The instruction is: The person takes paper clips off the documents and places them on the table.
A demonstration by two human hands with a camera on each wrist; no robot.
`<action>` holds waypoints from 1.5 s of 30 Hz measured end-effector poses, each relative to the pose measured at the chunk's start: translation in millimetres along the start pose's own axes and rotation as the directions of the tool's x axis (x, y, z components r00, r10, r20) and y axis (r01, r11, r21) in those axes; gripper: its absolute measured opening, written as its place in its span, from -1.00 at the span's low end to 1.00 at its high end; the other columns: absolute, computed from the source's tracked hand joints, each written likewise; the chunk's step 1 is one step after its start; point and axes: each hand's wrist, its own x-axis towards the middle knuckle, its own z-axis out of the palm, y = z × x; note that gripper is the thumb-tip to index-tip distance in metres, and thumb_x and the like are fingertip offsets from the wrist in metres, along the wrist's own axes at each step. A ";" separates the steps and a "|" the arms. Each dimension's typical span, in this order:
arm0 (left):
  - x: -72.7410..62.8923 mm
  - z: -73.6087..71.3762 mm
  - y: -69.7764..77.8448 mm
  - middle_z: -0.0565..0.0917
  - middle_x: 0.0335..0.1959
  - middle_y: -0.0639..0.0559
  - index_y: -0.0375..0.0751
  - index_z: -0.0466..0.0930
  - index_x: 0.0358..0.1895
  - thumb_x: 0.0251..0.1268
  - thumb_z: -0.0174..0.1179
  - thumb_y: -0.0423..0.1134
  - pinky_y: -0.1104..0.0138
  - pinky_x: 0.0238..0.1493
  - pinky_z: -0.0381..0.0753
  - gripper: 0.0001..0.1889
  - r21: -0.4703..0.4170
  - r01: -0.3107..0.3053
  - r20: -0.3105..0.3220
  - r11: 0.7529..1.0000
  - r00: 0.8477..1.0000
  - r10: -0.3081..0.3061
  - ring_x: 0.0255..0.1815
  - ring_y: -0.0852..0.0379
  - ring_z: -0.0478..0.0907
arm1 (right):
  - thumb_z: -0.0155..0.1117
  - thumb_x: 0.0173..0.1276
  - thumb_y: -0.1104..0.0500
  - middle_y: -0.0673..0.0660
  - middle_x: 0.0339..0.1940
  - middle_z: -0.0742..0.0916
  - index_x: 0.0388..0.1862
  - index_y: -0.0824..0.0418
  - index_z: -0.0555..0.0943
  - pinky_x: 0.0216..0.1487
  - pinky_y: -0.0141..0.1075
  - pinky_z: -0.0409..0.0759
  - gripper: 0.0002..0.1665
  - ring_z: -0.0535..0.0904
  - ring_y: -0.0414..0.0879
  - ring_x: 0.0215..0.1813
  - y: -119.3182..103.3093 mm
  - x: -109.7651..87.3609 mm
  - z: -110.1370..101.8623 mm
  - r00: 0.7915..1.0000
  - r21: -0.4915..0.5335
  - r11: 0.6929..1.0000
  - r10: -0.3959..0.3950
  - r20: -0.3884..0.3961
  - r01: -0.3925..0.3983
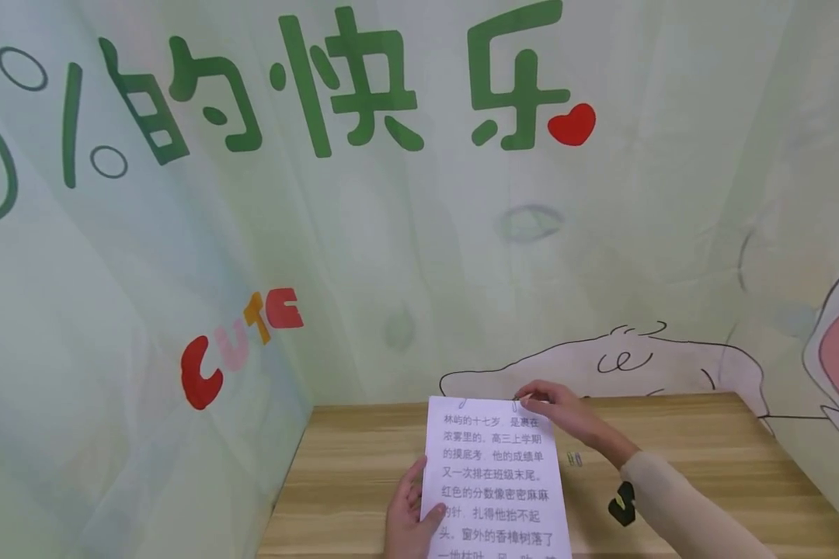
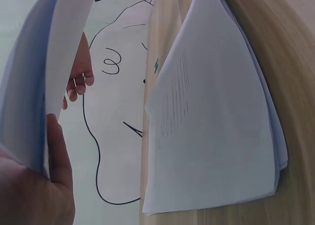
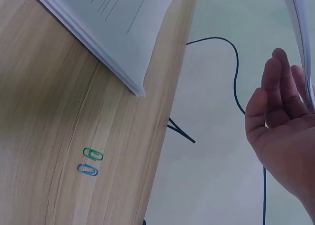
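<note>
A bundle of printed sheets (image 1: 496, 473) is held upright, its text facing the head camera. My left hand (image 1: 416, 512) grips its left edge, thumb in front and fingers behind. Up at the top edge, my right hand (image 1: 562, 411) pinches at a paper clip (image 1: 515, 404) near the right corner. A second paper clip (image 1: 462, 403) sits on the same edge further left. In the right wrist view, the right fingers (image 3: 278, 87) reach behind the sheets, and the thumb is hidden. The left wrist view shows the bundle (image 2: 29, 82) edge-on.
Another stack of printed paper (image 2: 211, 116) lies on the wooden table (image 1: 349, 450), behind the held bundle. A green paper clip (image 3: 93, 154) and a blue paper clip (image 3: 87, 170) lie loose at the right. A printed curtain (image 1: 391, 256) hangs beyond the table's back edge.
</note>
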 end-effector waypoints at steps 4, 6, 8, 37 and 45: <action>1.0 3.7 1.6 0.67 0.17 -0.38 -0.17 0.28 0.62 0.19 0.24 -0.64 0.20 -0.17 0.85 -0.14 0.000 -0.010 0.013 1.000 1.000 0.010 -0.11 -0.08 0.78 | 0.28 0.58 0.02 0.20 0.15 0.74 0.27 0.20 0.62 0.09 -0.21 0.62 -0.58 0.67 0.03 0.10 -1.5 2.2 0.9 1.000 0.018 1.000 -0.011 -0.006 0.011; 0.8 4.7 2.5 0.68 0.16 -0.38 -0.17 0.28 0.62 0.19 0.24 -0.64 0.22 -0.18 0.85 -0.14 0.005 -0.013 0.015 1.000 1.000 0.013 -0.13 -0.09 0.78 | 0.33 0.54 0.02 0.18 0.12 0.75 0.26 0.17 0.63 0.07 -0.23 0.65 -0.58 0.70 0.03 0.06 -2.0 3.0 1.4 1.000 0.030 1.000 -0.001 -0.015 0.002; 0.0 5.3 2.9 0.67 0.17 -0.39 -0.17 0.28 0.61 0.19 0.24 -0.64 0.23 -0.18 0.85 -0.14 0.011 -0.016 0.014 1.000 1.000 0.015 -0.13 -0.10 0.79 | 0.37 0.51 0.02 0.18 0.08 0.76 0.25 0.17 0.63 0.03 -0.25 0.67 -0.57 0.72 0.04 0.02 -2.1 3.7 2.0 1.000 0.039 0.999 0.006 -0.015 -0.005; -3.2 12.0 -0.9 0.68 0.15 -0.37 -0.16 0.30 0.60 0.17 0.23 -0.67 0.22 -0.19 0.85 -0.14 -0.005 -0.015 0.012 1.000 1.000 0.015 -0.13 -0.09 0.79 | 0.34 0.47 0.26 0.25 -0.12 0.78 0.09 0.33 0.60 -0.23 -0.24 0.82 -0.72 0.80 0.07 -0.23 -7.2 5.5 6.5 1.000 0.160 0.987 0.003 0.024 -0.007; -5.5 16.2 2.7 0.70 0.06 -0.26 -0.14 0.32 0.59 0.17 0.21 -0.68 0.23 -0.18 0.83 -0.14 -0.005 -0.014 0.005 1.000 1.000 0.014 -0.16 -0.05 0.77 | 0.28 0.50 0.27 0.25 -0.08 0.78 0.10 0.33 0.55 -0.21 -0.25 0.80 -0.74 0.77 0.09 -0.17 -9.2 7.7 8.2 0.999 0.181 0.983 0.025 0.025 -0.029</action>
